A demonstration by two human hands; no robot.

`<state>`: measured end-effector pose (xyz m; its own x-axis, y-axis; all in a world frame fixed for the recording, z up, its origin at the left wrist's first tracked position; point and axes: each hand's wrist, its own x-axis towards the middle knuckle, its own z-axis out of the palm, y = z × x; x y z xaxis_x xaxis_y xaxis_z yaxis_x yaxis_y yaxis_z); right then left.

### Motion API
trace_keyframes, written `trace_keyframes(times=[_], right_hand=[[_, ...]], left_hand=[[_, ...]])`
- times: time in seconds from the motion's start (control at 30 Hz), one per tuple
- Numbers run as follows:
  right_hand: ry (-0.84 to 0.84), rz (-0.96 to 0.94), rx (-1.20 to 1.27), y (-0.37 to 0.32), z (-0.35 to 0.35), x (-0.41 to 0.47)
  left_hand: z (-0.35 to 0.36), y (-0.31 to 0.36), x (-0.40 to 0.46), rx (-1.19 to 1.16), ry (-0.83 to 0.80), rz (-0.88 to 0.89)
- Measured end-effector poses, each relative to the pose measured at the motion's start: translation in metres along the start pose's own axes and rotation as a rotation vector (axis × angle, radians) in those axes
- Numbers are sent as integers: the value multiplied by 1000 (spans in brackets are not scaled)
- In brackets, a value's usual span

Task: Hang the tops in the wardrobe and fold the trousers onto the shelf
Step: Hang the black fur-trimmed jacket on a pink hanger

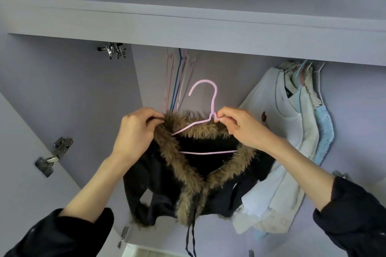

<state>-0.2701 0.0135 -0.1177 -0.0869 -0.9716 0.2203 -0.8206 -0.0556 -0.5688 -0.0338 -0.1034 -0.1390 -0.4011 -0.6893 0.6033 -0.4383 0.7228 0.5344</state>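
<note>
A black jacket (158, 185) with a brown fur collar (188, 173) hangs in front of me on a pink wire hanger (206, 98), inside the open wardrobe. My left hand (135, 131) grips the fur collar at its upper left. My right hand (240, 127) pinches the hanger at the base of its hook. The hook points up and hangs free, below the wardrobe's top shelf. Part of the hanger's bar runs across the collar opening; its ends are hidden in the jacket.
Several white and pale blue tops (292, 123) hang at the right of the wardrobe. Empty wire hangers (177, 77) hang at the back centre. The top shelf board (188, 27) runs overhead. The open left door (31, 152) carries metal hinges (54, 156).
</note>
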Motion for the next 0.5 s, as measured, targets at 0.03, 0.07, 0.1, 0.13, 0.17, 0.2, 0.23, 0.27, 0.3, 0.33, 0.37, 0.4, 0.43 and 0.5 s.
trace_keyframes(times=[0.03, 0.07, 0.1, 0.13, 0.17, 0.2, 0.23, 0.27, 0.3, 0.33, 0.37, 0.4, 0.43, 0.5], right_hand=[[23, 14, 36, 0, -3, -2], [48, 31, 69, -1, -5, -3], [64, 49, 99, -2, -6, -4], [70, 64, 121, -2, -6, -7], [62, 77, 134, -2, -5, -10], [40, 90, 140, -3, -4, -14], [2, 108, 141, -3, -2, -17], [-52, 133, 138, -3, 0, -22], [-120, 159, 144, -3, 1, -25], [-192, 191, 176, -2, 3, -29], [-258, 234, 238, -1, 3, -33], [-316, 282, 315, 2, 4, -35], [-364, 333, 384, 5, 4, -39], [-423, 424, 464, 14, 3, -45]], left_hand=[[2, 4, 0, -4, -14, 30], [4, 7, -3, 4, -63, 61], [8, 8, -7, 23, -129, 85], [13, 10, -13, 43, -199, 104], [17, 10, -17, 51, -249, 108], [21, 9, -21, 44, -273, 98], [24, 8, -24, 36, -280, 82], [28, 8, -28, 32, -286, 65], [32, 6, -30, 37, -300, 44], [35, 4, -32, 46, -328, 29], [40, 4, -35, 55, -373, 23], [43, 2, -37, 66, -421, 22], [47, 3, -39, 74, -465, 30], [53, 4, -41, 70, -524, 46]])
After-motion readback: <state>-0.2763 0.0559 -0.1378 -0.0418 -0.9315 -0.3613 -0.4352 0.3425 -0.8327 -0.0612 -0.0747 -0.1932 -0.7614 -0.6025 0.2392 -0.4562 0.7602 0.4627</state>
